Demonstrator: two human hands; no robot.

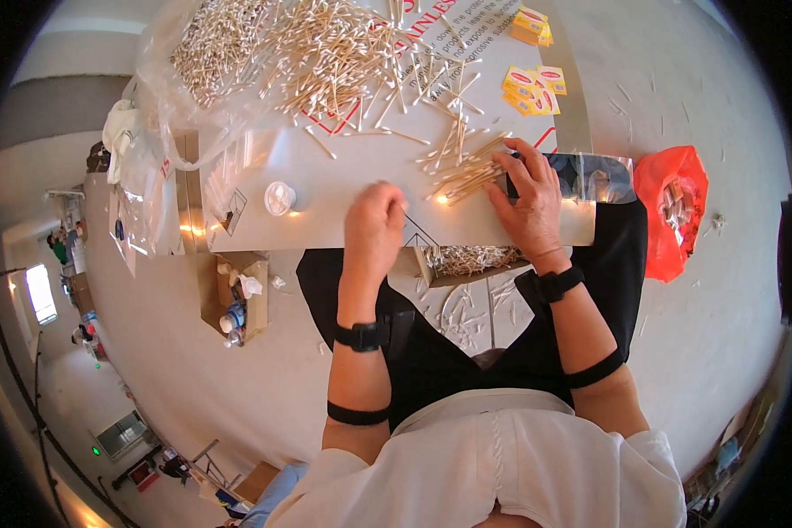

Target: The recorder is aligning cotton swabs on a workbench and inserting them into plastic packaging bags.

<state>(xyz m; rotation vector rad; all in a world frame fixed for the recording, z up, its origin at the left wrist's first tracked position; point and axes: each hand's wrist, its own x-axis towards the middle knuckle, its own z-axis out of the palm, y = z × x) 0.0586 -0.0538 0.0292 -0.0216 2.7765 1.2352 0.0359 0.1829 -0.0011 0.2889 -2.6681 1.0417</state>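
Observation:
A loose row of wooden-stick cotton swabs [466, 179] lies on the table in front of me. My right hand [530, 198] is over its right end, fingers apart, fingertips touching the swabs. Beside that hand, a shiny clear plastic sleeve [598, 179] reaches past the table's right edge. To the left, my left hand [376, 224] is curled closed above the near edge; whatever its fingers hold, if anything, is hidden. A small round white tub [279, 198] stands farther left. A big heap of cotton swabs [334, 57] spreads across the far side.
A clear plastic bag [163, 106] of swabs is at the far left. Yellow cards [532, 91] and a yellow stack [532, 26] lie far right. A box of swabs [475, 258] is below the near edge. A red bag [669, 220] and a carton [211, 295] flank the table.

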